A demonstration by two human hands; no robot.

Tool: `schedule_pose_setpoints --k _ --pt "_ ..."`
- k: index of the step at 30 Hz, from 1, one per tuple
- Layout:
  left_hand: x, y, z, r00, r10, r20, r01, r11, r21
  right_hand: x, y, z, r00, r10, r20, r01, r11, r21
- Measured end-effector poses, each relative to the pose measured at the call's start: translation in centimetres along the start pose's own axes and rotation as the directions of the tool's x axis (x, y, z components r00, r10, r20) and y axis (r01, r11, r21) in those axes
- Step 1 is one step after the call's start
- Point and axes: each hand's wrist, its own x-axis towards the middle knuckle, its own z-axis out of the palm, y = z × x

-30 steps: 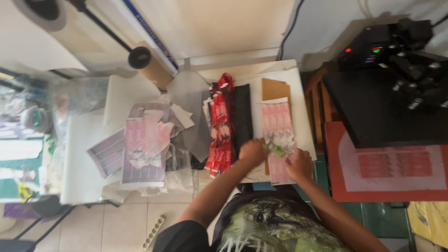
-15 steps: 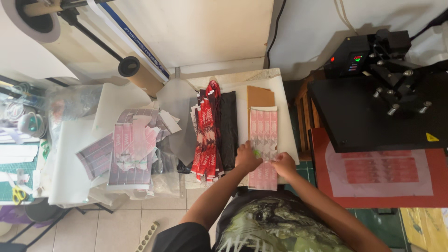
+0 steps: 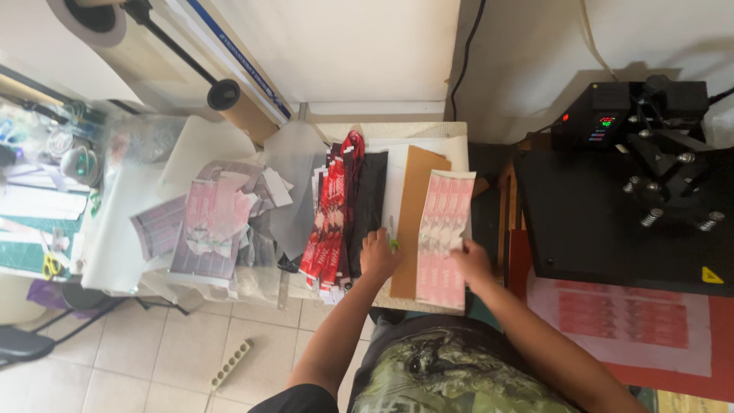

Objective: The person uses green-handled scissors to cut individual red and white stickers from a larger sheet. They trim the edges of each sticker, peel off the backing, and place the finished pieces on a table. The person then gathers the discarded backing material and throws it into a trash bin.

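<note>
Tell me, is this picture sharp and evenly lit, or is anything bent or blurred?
Head view: soft, even light, no strong glare; the wide lens curves the edges, so the roll leans; the left hand and right hand look slightly soft beside the pink printed sheet; faint shadow under the table.

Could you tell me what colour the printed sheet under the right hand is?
Pink and white, printed in repeating rows; the printed sheet shows best in the head view.

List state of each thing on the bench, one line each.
left hand: holding a small green tool, resting on the table
right hand: flat on pink printed sheet
brown sheet: lying flat, beside the pink sheet
red printed strips: stacked
heat press: display lit
</note>
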Motion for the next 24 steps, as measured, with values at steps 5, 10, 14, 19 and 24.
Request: schedule_pose_setpoints --k 5,10,14,19,24 --pt "-0.6 1.3 0.7 0.914 0.375 -0.153 -0.4 0.894 -0.201 1.5 0.9 -4.1 0.93 -0.295 0.22 0.246 0.943 0.225" --pt "-1.0 3.0 -1.3 0.772 0.608 -0.186 -0.634 0.711 -0.306 0.9 -0.3 -6.9 0.803 -0.505 0.318 0.537 0.844 -0.016" --pt "-1.7 3.6 -2.7 0.82 0.568 -0.069 -0.51 0.671 -0.538 -0.1 -2.4 -6.9 0.491 -0.867 0.08 0.865 0.476 -0.156" --pt "-1.8 2.5 -3.9 0.867 0.499 -0.008 -0.407 0.698 -0.589 1.6 -2.7 -5.6 0.716 -0.563 0.413 0.502 0.826 0.255" --pt "-2.7 0.0 -5.5 0.957 0.278 -0.085 -0.227 0.532 -0.816 3.7 -0.4 -2.1 0.776 -0.329 0.537 0.226 0.941 0.251"
